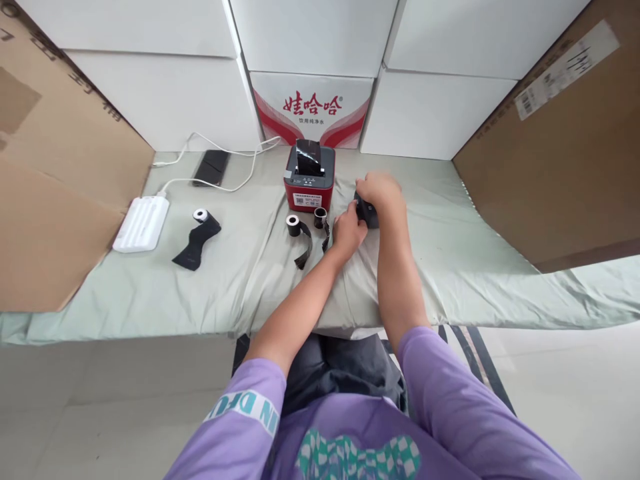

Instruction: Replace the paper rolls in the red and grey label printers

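Observation:
A small red and grey label printer point(309, 179) stands at the back middle of the cloth-covered table. Just right of it my right hand point(382, 192) curls over a dark roll-like object point(367, 215) on the cloth. My left hand point(349, 233) is closed against the same object's left side. In front of the printer lie two small black rolls on cores point(293, 225) point(321, 217), each with a loose black strip trailing towards me. A third black roll point(201, 216) with an unwound strip lies further left.
A white power strip point(141, 224) and a black phone point(212, 167) with white cables sit at the left back. Brown cardboard sheets point(60, 167) flank both sides. White boxes point(310, 40) and a red-printed carton wall the back. The table's front edge is near my lap.

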`<state>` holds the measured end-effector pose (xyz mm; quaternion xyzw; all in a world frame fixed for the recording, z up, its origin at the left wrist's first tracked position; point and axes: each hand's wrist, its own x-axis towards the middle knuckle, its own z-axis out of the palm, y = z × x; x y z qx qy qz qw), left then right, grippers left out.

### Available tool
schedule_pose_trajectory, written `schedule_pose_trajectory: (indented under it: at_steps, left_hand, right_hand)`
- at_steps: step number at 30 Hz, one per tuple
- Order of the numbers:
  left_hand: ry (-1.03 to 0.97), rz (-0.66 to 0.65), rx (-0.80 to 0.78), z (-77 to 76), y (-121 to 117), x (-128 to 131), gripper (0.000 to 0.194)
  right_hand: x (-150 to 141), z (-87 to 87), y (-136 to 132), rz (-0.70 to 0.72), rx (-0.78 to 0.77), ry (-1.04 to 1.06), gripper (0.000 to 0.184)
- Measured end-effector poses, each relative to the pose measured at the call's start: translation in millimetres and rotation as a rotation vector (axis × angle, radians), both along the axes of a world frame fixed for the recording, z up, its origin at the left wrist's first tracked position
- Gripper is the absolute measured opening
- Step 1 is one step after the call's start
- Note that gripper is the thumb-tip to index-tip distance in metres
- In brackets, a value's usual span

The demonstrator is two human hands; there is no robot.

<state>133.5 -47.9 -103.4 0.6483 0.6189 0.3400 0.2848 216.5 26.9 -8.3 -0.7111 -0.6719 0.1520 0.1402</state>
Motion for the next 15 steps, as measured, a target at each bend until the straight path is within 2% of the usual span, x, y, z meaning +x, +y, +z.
schedule_pose_trajectory:
  at_steps: [5, 9, 12, 15]
  left_hand:
    - [-0.020, 0.002, 0.010, 3.4, -2.3, 0.9, 0.057]
    - [-0.064, 0.012, 0.032, 7.0, -4.6, 2.5, 0.053]
    - [-0.058, -0.007, 0.042, 8.4, -5.7, 2.7, 0.060]
    - [-0.027, -0.029, 0.037, 9.2, -6.2, 1.7, 0.061]
  right_hand:
    - [11.7, 17.6, -6.8, 0.009, -0.113, -0.012, 0.034]
    - [25.9, 28.7, -13.4, 0.033, -0.191, 0.123, 0.036]
    - [23.3, 30.5, -17.6, 0.113, -0.075, 0.239, 0.034]
    - [3.8, 28.9, -20.4, 0.262, 0.084, 0.332, 0.033]
